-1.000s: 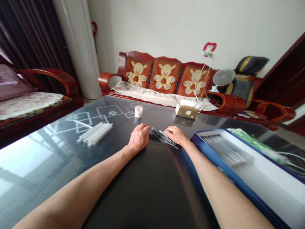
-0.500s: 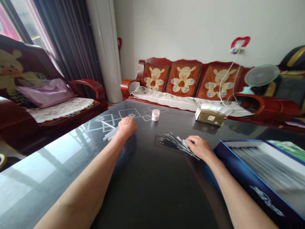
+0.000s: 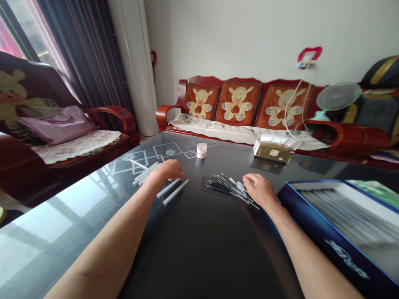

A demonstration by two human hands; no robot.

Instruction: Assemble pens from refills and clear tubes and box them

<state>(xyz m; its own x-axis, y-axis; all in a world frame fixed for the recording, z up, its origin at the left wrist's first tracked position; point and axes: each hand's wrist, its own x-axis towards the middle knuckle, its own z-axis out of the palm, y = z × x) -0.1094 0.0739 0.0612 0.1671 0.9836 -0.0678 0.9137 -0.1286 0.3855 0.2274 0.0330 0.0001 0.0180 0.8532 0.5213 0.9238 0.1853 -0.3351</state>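
Observation:
My left hand (image 3: 170, 169) is just above the dark table, its fingers bent down and slightly apart, with nothing visible in them. Two whitish pen tubes (image 3: 176, 192) lie side by side just below it. Several more whitish tubes (image 3: 145, 174) lie in a bundle left of the hand, partly covered by it. My right hand (image 3: 259, 189) rests at the right end of a loose pile of thin dark-tipped pen refills (image 3: 229, 189). Its thumb and fingers are curled together; what they pinch, if anything, is hidden.
A small white round tub (image 3: 201, 150) stands beyond the hands. Farther right is a tissue pack (image 3: 272, 150). A blue open box (image 3: 330, 245) holding several pens in clear wrap is beside my right forearm. A sofa (image 3: 177, 106) borders the table's far side.
My left hand has moved slightly right and down, its fingers loosening, and two whitish tubes now show on the table below it. My right hand has stayed by the refills.

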